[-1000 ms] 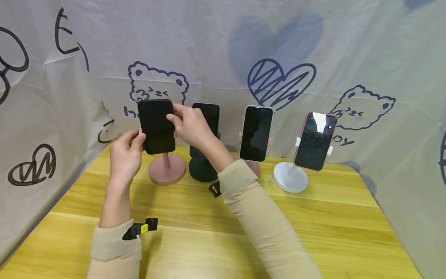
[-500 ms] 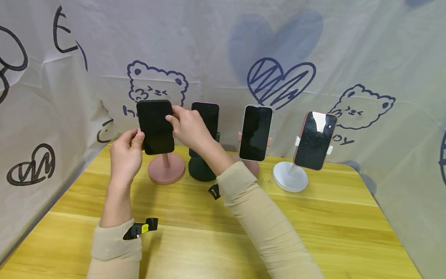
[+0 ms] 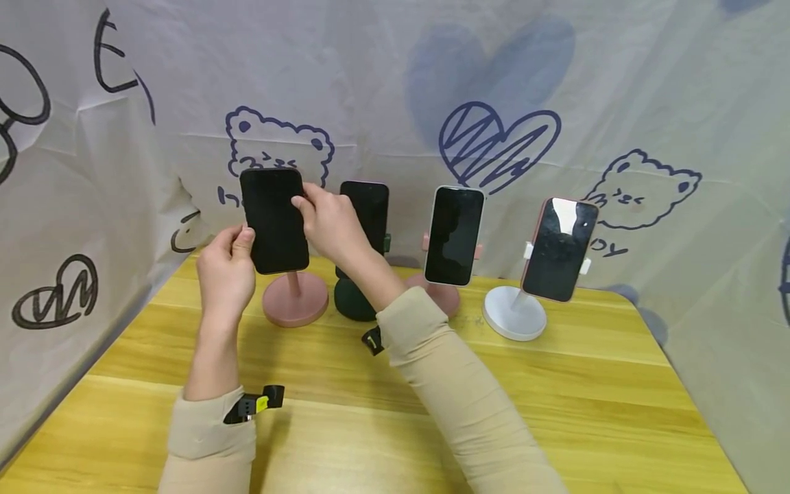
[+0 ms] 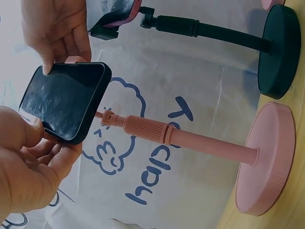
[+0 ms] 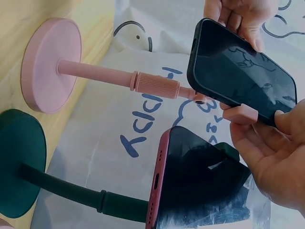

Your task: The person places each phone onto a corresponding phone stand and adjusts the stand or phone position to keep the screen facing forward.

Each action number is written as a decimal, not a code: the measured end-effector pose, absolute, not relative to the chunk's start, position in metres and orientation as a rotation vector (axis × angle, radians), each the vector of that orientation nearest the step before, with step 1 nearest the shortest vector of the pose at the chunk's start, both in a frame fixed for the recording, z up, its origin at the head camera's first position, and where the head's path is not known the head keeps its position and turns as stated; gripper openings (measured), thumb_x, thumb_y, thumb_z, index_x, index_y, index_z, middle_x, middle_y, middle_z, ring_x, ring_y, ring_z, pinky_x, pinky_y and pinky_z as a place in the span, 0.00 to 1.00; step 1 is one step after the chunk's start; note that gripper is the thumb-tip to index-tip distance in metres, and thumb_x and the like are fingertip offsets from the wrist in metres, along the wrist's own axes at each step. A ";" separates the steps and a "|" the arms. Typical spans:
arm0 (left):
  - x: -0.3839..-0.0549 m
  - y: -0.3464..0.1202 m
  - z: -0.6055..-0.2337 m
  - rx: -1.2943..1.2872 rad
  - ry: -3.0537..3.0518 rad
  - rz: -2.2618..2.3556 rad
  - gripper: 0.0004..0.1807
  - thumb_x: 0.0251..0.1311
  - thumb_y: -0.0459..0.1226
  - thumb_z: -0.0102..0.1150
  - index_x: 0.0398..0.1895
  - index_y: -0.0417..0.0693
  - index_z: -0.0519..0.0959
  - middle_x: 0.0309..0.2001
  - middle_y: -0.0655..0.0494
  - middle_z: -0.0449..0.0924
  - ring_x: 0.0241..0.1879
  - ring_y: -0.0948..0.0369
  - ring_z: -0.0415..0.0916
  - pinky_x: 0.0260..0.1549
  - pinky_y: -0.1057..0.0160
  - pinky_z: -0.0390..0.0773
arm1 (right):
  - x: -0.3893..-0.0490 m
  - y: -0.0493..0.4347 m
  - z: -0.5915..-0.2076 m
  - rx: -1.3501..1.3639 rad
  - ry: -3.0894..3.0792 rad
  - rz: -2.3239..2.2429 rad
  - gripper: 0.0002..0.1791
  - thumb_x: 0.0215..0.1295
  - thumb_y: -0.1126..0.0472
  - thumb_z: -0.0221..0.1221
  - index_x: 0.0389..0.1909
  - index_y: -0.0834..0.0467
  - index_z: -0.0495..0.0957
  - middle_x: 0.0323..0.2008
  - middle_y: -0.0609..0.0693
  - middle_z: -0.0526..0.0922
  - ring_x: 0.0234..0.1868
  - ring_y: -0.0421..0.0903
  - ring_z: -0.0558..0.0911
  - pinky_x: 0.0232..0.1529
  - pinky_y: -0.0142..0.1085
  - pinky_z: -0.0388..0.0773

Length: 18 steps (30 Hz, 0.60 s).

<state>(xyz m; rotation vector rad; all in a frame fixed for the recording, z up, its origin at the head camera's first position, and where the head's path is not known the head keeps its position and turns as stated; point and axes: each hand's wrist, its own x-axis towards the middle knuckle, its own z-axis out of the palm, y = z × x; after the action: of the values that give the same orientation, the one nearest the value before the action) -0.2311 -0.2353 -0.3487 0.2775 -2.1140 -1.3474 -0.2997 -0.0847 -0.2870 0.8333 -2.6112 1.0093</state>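
Note:
A black smartphone (image 3: pixel 275 223) sits upright on the leftmost pink phone stand (image 3: pixel 295 300), its screen towards me. My left hand (image 3: pixel 225 269) pinches its left edge, thumb on the front and fingers behind. On the opposite edge, higher up, my right hand (image 3: pixel 333 223) pinches the phone with its thumb over the screen side. The right wrist view shows a pink clamp jaw against the phone's edge, close to my right fingers (image 5: pixel 245 138). From the left wrist view, the stand's ribbed collar (image 4: pixel 147 130) and round base (image 4: pixel 267 160) are visible below the phone.
To the right stand a phone on a dark green stand (image 3: pixel 354 300), a white-edged phone (image 3: pixel 455 235) on another pink stand, and a red-edged phone (image 3: pixel 559 250) on a white stand (image 3: pixel 515 313). All rest on a wooden table (image 3: pixel 345 425) before a drawn-on white cloth (image 3: pixel 382 82).
The phone's top edge has risen slightly and tipped more upright. Both hands keep their hold, shifting only a little; the other phones and stands look unchanged.

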 end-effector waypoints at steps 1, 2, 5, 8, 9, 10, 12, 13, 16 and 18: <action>-0.231 -0.235 -0.348 0.281 -2.109 -1.359 0.24 0.81 0.44 0.49 0.66 0.35 0.78 0.63 0.39 0.80 0.63 0.44 0.77 0.65 0.44 0.75 | -0.299 -0.085 -0.286 0.827 -2.619 1.010 0.25 0.84 0.54 0.49 0.72 0.63 0.71 0.63 0.57 0.82 0.52 0.49 0.86 0.61 0.36 0.81; -0.230 -0.235 -0.348 0.283 -2.109 -1.375 0.24 0.81 0.44 0.49 0.67 0.36 0.78 0.63 0.40 0.80 0.63 0.45 0.77 0.65 0.45 0.75 | -0.299 -0.084 -0.286 0.818 -2.625 1.015 0.25 0.84 0.54 0.49 0.73 0.62 0.71 0.63 0.57 0.82 0.52 0.49 0.86 0.61 0.35 0.81; -0.229 -0.235 -0.346 0.280 -2.122 -1.417 0.25 0.81 0.46 0.48 0.69 0.37 0.77 0.65 0.41 0.79 0.63 0.48 0.76 0.65 0.47 0.75 | -0.297 -0.083 -0.287 0.793 -2.624 1.039 0.25 0.83 0.54 0.49 0.73 0.62 0.71 0.60 0.56 0.84 0.46 0.47 0.86 0.58 0.34 0.82; -0.227 -0.235 -0.346 0.270 -2.154 -1.450 0.27 0.82 0.47 0.46 0.71 0.38 0.74 0.65 0.41 0.78 0.61 0.49 0.75 0.64 0.48 0.75 | -0.295 -0.082 -0.289 0.775 -2.601 1.078 0.25 0.83 0.54 0.51 0.73 0.61 0.71 0.54 0.56 0.87 0.34 0.45 0.84 0.49 0.30 0.85; -0.227 -0.235 -0.345 0.263 -2.165 -1.452 0.27 0.82 0.47 0.45 0.71 0.38 0.74 0.66 0.40 0.78 0.61 0.48 0.75 0.64 0.47 0.75 | -0.295 -0.081 -0.289 0.775 -2.588 1.087 0.25 0.83 0.54 0.51 0.73 0.62 0.71 0.53 0.55 0.87 0.32 0.45 0.83 0.45 0.29 0.85; -0.227 -0.235 -0.345 0.257 -2.175 -1.457 0.27 0.82 0.47 0.45 0.72 0.37 0.73 0.66 0.39 0.77 0.62 0.48 0.74 0.65 0.47 0.75 | -0.294 -0.081 -0.290 0.781 -2.573 1.097 0.25 0.83 0.55 0.52 0.73 0.61 0.71 0.53 0.55 0.87 0.30 0.44 0.82 0.41 0.28 0.84; -0.226 -0.236 -0.345 0.242 -2.188 -1.462 0.28 0.83 0.46 0.44 0.72 0.35 0.72 0.67 0.38 0.76 0.63 0.47 0.74 0.66 0.47 0.74 | -0.291 -0.078 -0.292 0.794 -2.541 1.117 0.25 0.82 0.56 0.53 0.74 0.61 0.70 0.54 0.55 0.87 0.31 0.43 0.82 0.39 0.27 0.83; -0.226 -0.236 -0.345 0.232 -2.190 -1.461 0.28 0.83 0.46 0.43 0.72 0.34 0.71 0.67 0.37 0.75 0.64 0.46 0.73 0.67 0.46 0.73 | -0.289 -0.076 -0.294 0.802 -2.520 1.133 0.25 0.82 0.57 0.53 0.74 0.60 0.70 0.55 0.54 0.87 0.33 0.43 0.82 0.39 0.27 0.83; -0.226 -0.236 -0.346 0.206 -2.190 -1.457 0.28 0.83 0.46 0.43 0.72 0.33 0.70 0.68 0.36 0.74 0.67 0.44 0.71 0.69 0.44 0.70 | -0.283 -0.067 -0.300 0.855 -2.421 1.184 0.25 0.80 0.60 0.55 0.74 0.60 0.70 0.59 0.53 0.85 0.44 0.43 0.86 0.49 0.26 0.82; -0.227 -0.237 -0.348 0.188 -2.185 -1.446 0.28 0.83 0.47 0.43 0.72 0.34 0.69 0.69 0.36 0.73 0.68 0.44 0.70 0.70 0.43 0.69 | -0.279 -0.059 -0.305 0.895 -2.321 1.227 0.25 0.79 0.61 0.56 0.73 0.61 0.70 0.60 0.54 0.85 0.50 0.45 0.87 0.55 0.28 0.81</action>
<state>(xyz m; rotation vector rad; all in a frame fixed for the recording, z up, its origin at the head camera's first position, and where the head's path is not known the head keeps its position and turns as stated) -0.2267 -0.2365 -0.3484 0.1882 -2.1851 -1.4461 -0.2790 -0.0585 -0.3047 0.8947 -2.3206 1.2268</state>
